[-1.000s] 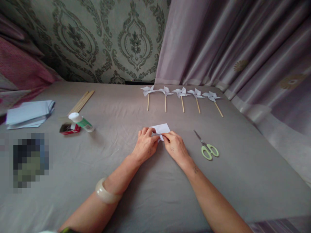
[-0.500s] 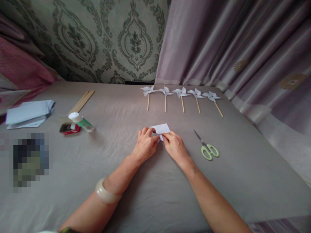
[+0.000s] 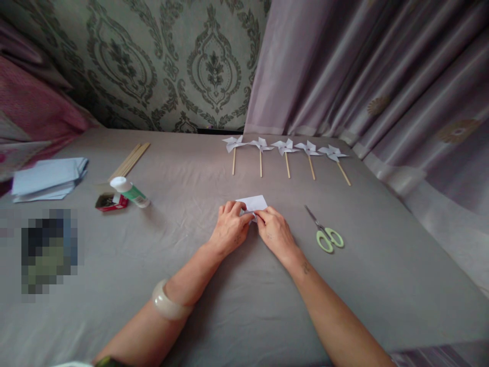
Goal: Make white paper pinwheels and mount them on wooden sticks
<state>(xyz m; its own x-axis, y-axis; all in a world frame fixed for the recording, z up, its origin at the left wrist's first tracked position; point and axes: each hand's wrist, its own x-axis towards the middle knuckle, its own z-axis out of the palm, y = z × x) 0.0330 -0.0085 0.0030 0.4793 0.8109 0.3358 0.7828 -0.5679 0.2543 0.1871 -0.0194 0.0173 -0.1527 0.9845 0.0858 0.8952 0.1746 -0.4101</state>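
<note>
Between my hands lies a small white sheet of paper (image 3: 255,203), its near edge folded and partly hidden under my fingers. My left hand (image 3: 229,224) is closed on the paper's left side, fingertips pressed at the fold. From the right, my right hand (image 3: 275,229) pinches the near edge, its fingertips almost touching those of the left. A pair of scissors (image 3: 324,234) with pale green handles lies to the right of my right hand, blades pointing away.
Several white paper pinwheels (image 3: 285,147) on sticks lie in a row at the back. On the left are a glue stick (image 3: 133,193), a small red box (image 3: 110,203), wooden sticks (image 3: 132,160) and a stack of folded paper (image 3: 46,178). A grey cloth (image 3: 244,316) covers the surface.
My fingers have shifted slightly along the paper's near edge, and less of the folded part shows beneath them. Both hands stay in nearly the same place.
</note>
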